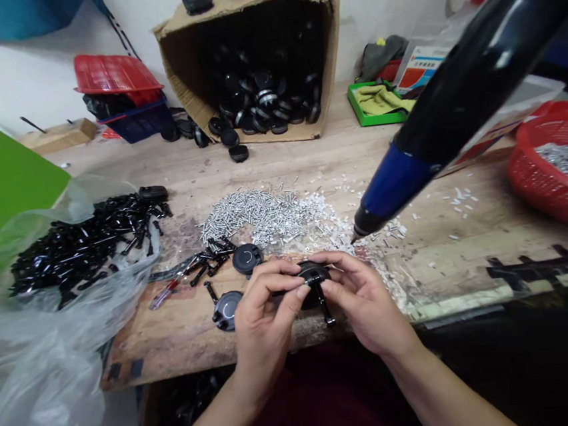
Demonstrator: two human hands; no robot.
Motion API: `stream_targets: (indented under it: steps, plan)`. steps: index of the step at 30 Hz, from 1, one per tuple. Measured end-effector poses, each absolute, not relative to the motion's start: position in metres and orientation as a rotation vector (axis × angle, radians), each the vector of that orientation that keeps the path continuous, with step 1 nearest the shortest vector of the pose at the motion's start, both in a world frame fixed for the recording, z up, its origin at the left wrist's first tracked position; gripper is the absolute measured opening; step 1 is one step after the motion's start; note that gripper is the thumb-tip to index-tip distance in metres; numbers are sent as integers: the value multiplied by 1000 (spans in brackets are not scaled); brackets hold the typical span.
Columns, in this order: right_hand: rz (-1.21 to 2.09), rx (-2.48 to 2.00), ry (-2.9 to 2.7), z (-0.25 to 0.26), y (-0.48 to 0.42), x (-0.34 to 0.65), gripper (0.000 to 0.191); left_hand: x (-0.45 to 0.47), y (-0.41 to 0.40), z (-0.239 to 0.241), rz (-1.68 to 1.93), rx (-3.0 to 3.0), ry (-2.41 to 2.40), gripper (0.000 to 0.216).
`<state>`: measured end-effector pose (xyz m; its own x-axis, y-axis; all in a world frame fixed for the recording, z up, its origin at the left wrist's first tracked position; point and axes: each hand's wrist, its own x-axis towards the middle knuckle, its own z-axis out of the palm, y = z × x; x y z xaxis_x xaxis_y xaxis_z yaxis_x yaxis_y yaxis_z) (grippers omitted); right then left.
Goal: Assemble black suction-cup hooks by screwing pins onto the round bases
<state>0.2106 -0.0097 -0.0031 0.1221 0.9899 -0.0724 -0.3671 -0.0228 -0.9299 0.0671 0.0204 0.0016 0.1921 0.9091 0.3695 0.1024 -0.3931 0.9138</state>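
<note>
Gripping a round black cap [311, 274] at the near table edge [186, 343], the left hand [266, 315] and right hand [365, 299] are pinching it between narrowed fingers, below the hanging screwdriver [454, 103], near scattered screws [258, 212].

Both hands, left hand [263, 309] and right hand [360, 299], pinch a round black plastic part [312, 274] with a thin black lever at the near edge of the worn wooden tabletop [468, 249]. Just beyond lies a heap of small silver screws [258, 212]; a blue-nosed black power screwdriver [454, 103] hangs at right.
</note>
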Motion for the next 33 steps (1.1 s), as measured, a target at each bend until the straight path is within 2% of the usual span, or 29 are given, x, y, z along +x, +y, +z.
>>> stream_targets:
  steps: [10, 16, 20, 25, 33]
  plan:
    - [1251, -1082, -946, -5, -5, 215, 27, 56, 32, 10, 1249, 2150, 1034, 14]
    - [1251, -1107, -1029, 1, -4, 219, 26, 58, 31, 10, 1229, 1964, 1062, 13]
    - [1271, -1093, -963, -2, -4, 216, 24, 61, 29, 10, 1283, 1982, 1060, 14]
    - [1358, -1046, -793, -6, -5, 207, 26, 63, 24, 9, 1473, 2277, 1018, 25]
    - [1472, -951, -644, -7, -6, 203, 25, 62, 22, 4, 1516, 2308, 1042, 27]
